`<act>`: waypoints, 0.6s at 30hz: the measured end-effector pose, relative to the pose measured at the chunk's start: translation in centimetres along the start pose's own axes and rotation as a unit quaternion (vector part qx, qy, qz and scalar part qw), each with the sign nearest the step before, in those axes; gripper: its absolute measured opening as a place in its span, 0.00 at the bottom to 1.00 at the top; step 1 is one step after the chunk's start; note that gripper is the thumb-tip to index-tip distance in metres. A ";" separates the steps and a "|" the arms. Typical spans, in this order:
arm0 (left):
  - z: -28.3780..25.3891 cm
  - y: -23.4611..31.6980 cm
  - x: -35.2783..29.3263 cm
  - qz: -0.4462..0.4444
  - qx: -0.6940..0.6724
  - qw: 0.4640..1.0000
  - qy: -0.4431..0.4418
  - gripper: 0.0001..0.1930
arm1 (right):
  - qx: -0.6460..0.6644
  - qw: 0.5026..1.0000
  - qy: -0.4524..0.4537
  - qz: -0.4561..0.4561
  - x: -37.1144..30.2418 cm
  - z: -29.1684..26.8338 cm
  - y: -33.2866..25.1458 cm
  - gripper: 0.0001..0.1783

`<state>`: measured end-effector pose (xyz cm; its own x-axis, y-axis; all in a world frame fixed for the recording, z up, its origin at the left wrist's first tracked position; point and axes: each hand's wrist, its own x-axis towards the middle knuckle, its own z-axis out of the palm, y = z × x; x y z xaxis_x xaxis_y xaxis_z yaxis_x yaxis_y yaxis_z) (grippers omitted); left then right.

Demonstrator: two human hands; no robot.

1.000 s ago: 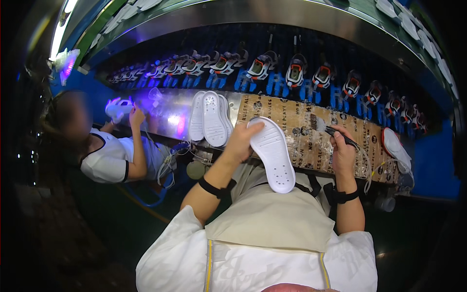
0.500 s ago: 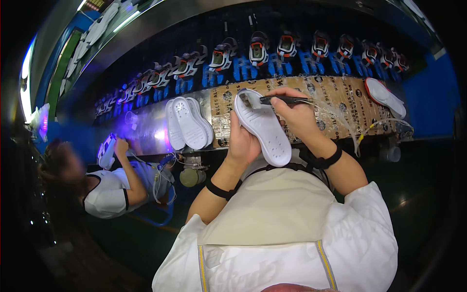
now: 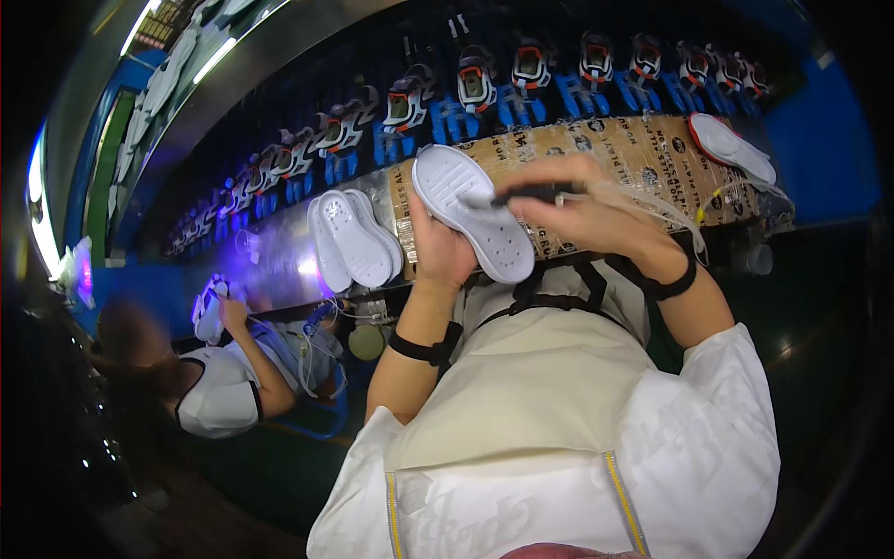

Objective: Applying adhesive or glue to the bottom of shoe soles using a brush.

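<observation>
A white shoe sole (image 3: pixel 456 194), with small holes at its near end and ridges across its middle, lies tilted in my left hand (image 3: pixel 441 250). My left fingers are closed around its left edge and underside, partly hidden by it. My right hand (image 3: pixel 596 212) grips a brush (image 3: pixel 533 193) by its black handle, which has pale tubing trailing to the right. The brush's tip is smeared by motion over the middle of the sole. To the left of my left hand, several similar white soles (image 3: pixel 359 244) lean together on the bench.
Printed brown cardboard (image 3: pixel 643 168) covers part of the metal bench (image 3: pixel 279 244). A white-and-red shoe piece (image 3: pixel 731 149) lies at its right end. Beyond runs a row of shoe uppers (image 3: pixel 476 84) on blue stands. At left, a co-worker (image 3: pixel 220 393) holds a shoe (image 3: pixel 209 315).
The brush has moved from the sole's far end to its middle, and my right hand is now blurred. The whole view has shifted slightly.
</observation>
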<state>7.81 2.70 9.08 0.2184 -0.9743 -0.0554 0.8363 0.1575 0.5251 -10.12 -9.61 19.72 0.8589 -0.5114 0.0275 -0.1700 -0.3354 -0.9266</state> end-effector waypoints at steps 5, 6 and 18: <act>2.2 -2.6 -0.3 0.050 0.014 0.994 0.094 0.36 | 0.120 0.966 0.200 -0.110 2.1 3.2 2.6 0.14; 2.1 -2.7 -0.1 0.054 0.012 0.993 0.104 0.36 | 0.084 0.976 0.137 -0.147 1.8 3.2 2.7 0.13; 0.6 -0.3 0.5 0.033 -0.042 0.997 0.054 0.36 | 0.036 0.973 -0.025 -0.227 1.4 1.4 2.4 0.14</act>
<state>7.37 2.02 9.37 0.3239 -0.9389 -0.1163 0.8562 0.2386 0.4583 -8.65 -9.99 17.00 0.8602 -0.2838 0.4237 0.2649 -0.4613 -0.8468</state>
